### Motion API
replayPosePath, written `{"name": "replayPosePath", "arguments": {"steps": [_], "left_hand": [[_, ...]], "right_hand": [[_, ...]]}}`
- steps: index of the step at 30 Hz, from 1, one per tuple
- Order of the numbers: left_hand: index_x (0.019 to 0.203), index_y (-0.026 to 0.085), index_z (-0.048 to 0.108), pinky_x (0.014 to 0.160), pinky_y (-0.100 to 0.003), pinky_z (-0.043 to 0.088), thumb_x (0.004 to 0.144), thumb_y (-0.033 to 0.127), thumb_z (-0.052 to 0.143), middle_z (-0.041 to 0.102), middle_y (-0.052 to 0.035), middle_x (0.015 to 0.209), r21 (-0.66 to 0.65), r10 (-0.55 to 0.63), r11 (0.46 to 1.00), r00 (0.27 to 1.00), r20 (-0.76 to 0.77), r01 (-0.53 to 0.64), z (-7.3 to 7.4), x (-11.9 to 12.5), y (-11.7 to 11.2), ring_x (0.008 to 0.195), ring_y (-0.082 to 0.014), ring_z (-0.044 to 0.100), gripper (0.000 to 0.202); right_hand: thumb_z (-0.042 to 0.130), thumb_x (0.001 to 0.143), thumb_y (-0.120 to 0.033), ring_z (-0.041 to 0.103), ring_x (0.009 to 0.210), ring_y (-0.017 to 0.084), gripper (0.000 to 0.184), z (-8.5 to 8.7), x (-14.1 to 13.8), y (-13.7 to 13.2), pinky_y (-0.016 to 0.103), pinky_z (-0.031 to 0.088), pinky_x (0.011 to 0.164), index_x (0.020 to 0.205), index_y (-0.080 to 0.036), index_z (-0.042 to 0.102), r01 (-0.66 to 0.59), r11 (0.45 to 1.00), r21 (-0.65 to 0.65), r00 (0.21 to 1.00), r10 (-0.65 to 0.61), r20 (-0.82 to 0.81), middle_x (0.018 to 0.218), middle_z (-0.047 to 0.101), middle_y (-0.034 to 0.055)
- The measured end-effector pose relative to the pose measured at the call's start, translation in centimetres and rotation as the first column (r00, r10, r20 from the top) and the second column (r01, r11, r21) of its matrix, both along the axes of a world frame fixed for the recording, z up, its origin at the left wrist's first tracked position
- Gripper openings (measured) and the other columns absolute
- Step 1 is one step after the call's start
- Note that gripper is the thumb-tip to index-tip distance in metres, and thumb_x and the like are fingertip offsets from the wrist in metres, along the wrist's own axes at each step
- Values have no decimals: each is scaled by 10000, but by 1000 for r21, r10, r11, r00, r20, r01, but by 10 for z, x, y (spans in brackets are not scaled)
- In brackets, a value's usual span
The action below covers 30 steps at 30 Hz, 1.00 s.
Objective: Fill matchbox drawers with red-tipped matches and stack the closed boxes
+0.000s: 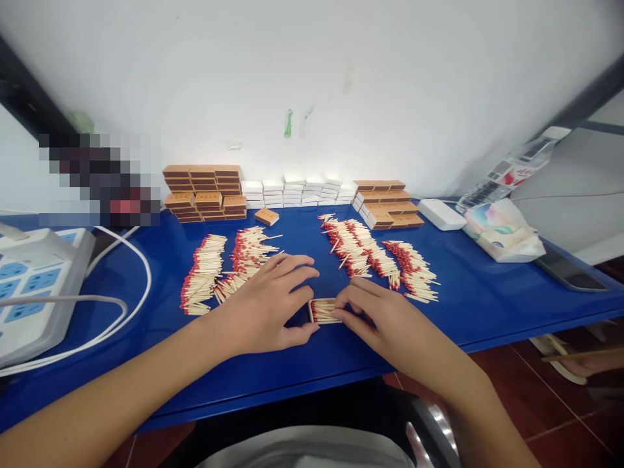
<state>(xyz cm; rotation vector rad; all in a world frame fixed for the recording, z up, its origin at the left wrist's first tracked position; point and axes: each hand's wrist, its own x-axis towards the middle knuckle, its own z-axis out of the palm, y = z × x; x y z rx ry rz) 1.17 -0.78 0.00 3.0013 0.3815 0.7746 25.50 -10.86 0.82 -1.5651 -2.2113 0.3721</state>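
A blue tabletop [487,292] runs across the frame. At far left lie a white power strip [34,286] and its looping cable [136,286]. Along the back edge stand brown boxes [205,192] at upper left, white trays [297,190] in the middle and more boxes [390,205] to the right, with a lone box [266,216] just in front. Loose matches lie in rows left [205,279] and right [412,270] of centre. A filled tray [322,311] sits near the front edge. At right lie a white block [441,214], a tissue pack [502,231] and a phone [568,270].
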Motion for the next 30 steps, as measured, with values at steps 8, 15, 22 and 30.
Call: {"name": "replayPosePath", "arguments": {"steps": [8,15,22,30], "left_hand": [[998,169,741,1221,-601,500,1002,383,720,756,-172,1386,0,2,1000,1000,-5,-2,-1,0,0,1463,-389,607,214],[997,177,735,1215,-590,507,1008,378,709,758,-160,1387,8,2,1000,1000,-1,-2,1,0,0,1462,-381,611,202],[1008,155,741,1219,-606,508,1008,388,715,755,-173,1384,10,5,1000,1000,-9,-5,0,-1,0,1460,-399,612,234],[993,163,735,1214,-596,513,1011,402,720,758,-170,1377,8,2,1000,1000,1,-2,-3,-1,1,1462,-387,612,240]], "right_hand": [[602,1114,-222,695,853,190,123,-5,-5,4,325,549,788,1020,-240,680,20,998,64,999,-22,24,1002,691,30],[636,1096,-217,695,798,186,103,-15,-12,6,313,498,700,1009,-230,689,46,969,243,996,-62,59,955,701,22],[568,1140,-289,704,863,184,214,4,12,2,305,529,775,1106,-277,779,-47,998,47,997,50,-61,1004,708,34],[665,1069,-360,628,725,196,167,-12,85,16,342,497,696,1056,-255,793,220,969,113,976,-217,-36,869,689,28]]}}
